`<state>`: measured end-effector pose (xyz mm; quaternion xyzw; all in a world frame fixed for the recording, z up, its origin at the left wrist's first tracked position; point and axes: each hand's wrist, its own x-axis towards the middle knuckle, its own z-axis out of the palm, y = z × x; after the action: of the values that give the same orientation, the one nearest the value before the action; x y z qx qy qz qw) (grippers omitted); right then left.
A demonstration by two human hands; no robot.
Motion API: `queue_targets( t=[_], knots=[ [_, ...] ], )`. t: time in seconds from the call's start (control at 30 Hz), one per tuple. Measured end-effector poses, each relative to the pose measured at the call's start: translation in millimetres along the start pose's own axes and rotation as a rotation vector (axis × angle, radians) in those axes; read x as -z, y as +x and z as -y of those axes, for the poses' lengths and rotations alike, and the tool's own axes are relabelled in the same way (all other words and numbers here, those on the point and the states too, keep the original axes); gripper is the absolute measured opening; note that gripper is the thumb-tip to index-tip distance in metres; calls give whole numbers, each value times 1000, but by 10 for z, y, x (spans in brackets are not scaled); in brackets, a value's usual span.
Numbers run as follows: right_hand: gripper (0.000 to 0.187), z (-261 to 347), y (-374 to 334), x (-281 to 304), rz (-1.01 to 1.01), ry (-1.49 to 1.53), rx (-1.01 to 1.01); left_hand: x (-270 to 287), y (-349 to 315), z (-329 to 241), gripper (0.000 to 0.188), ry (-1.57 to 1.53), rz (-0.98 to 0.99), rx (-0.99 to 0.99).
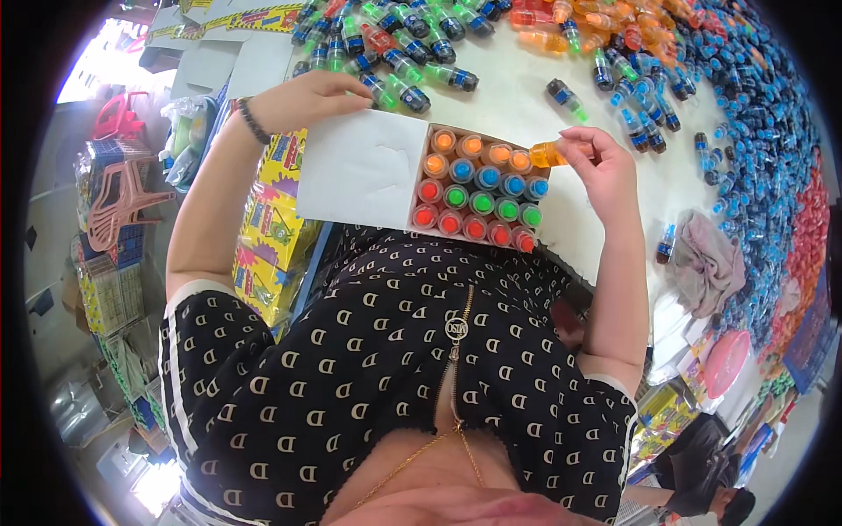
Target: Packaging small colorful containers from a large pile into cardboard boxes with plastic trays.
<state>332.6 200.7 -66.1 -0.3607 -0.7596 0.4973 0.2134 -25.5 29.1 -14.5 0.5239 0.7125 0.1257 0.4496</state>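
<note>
An open display box [424, 186] lies in front of me, packed with rows of small plastic bottles whose caps face up. Orange caps [471, 145] fill the far row, blue ones [487, 178] come after, then green [481, 202], and red caps [474, 228] run along the near side. Its white lid [364, 167] is folded out to the left. My left hand [333, 95] grips the lid's far edge, thumb and fingers closed there. Pinched between the fingers of my right hand [601, 167], an orange bottle [545, 155] lies sideways at the box's far right corner.
Loose bottles with dark and green parts [399, 61] are scattered beyond the box. Orange bottles [605, 22] pile up behind, and a large heap of blue-capped ones [763, 131] spreads right. A grey cloth [706, 263] sits at the right. Yellow printed boxes [267, 228] stand at the left.
</note>
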Motion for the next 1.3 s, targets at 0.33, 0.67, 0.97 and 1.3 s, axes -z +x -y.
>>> queue_targets(
  t=[0.33, 0.67, 0.97, 1.3],
  knots=[
    [26, 140, -156, -183, 156, -595, 469, -416, -175, 297, 71, -1023, 83, -410],
    [36, 153, -171, -152, 83, -480, 283, -860, -164, 205, 67, -1211, 130, -235],
    [45, -214, -348, -432, -181, 216, 135, -1655, 372, -380, 90, -661, -285, -333],
    [21, -1593, -2099, 1347, -1291, -494, -314, -1565, 364, -1114, 61, 416, -400, -591]
  ],
)
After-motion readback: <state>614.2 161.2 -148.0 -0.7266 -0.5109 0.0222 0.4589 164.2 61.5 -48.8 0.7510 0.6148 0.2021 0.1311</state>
